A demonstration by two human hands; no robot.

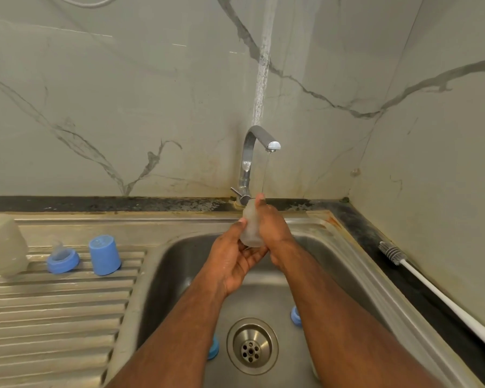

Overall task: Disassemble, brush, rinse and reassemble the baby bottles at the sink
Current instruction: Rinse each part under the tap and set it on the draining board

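1. Both hands hold one clear bottle [250, 228] under the tap [259, 152] over the sink [179, 264]: left hand [233, 261] cups its base, right hand [273, 231] wraps its side.
2. On the drainboard [53, 303]: a second clear bottle [3, 245] at the left edge, one blue ring with teat [63, 260], one blue cap [104, 254].
3. Two blue parts in the sink, one [213, 347] left and one [295, 317] right of the drain [252, 345].
4. One brush [431, 287] lies along the table's right edge.

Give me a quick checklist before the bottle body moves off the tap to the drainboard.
1. Bottle body secure in both hands, left hand and right hand: ok.
2. Water running from tap: ok, thin stream.
3. Bottle interior rinsed clean: cannot tell.
4. Free space on drainboard: ok.
5. Blue cap and nipple ring set aside there: ok.
6. Brush out of the way on the counter: ok.
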